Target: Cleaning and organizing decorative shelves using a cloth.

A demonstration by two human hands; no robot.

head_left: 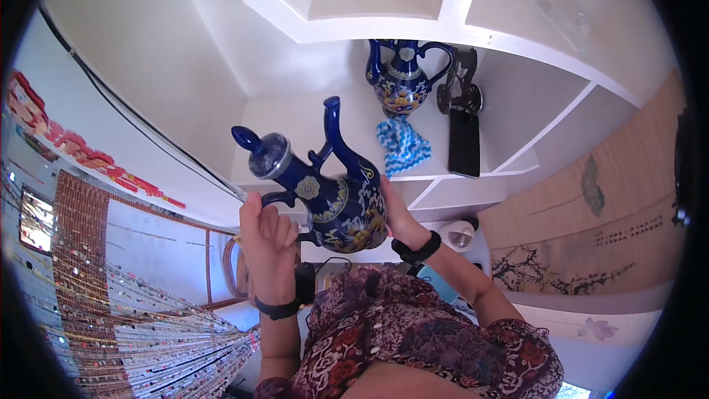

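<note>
Gripping the handle of a dark blue ewer [354, 214], the left hand [270, 247] has its fingers curled round it, while the right hand [397, 210] presses against the far side of the patterned belly. The ewer is held up in front of a white shelf [295, 114], tilted so that its pointed lid [269, 155] leans to the left and its spout [334, 129] rises to the right of the neck. On the shelf beyond, a similar blue ewer with a handle [402, 89] stands behind a crumpled blue-and-white cloth [403, 146], and a black phone [464, 144] lies just right of the cloth.
</note>
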